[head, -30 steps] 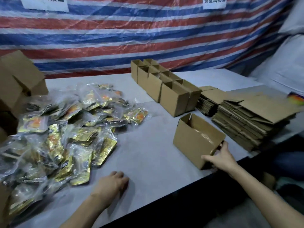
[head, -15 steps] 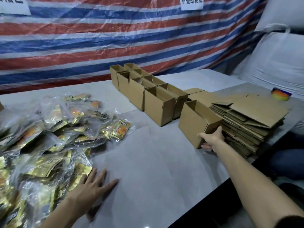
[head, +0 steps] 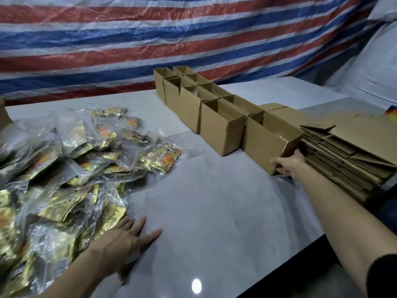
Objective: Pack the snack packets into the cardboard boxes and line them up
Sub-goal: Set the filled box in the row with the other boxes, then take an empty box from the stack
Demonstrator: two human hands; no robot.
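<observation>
An open cardboard box (head: 264,143) stands at the near end of a double row of open brown boxes (head: 221,127) running back across the grey table (head: 214,211). My right hand (head: 289,164) grips this box at its lower near corner, thumb on the front face. A loose pile of gold and orange snack packets (head: 64,168) in clear plastic covers the left of the table. My left hand (head: 126,235) lies flat on the table with fingers spread, at the pile's near edge, holding nothing.
A stack of flattened cardboard blanks (head: 348,160) lies right beside the held box, along the table's right edge. A striped red, white and blue tarp (head: 150,39) hangs behind. White sacks (head: 369,67) stand at the far right.
My right hand has pushed the box away from the front edge up to the end of the row. My left hand has uncurled and spread flat beside the packets.
</observation>
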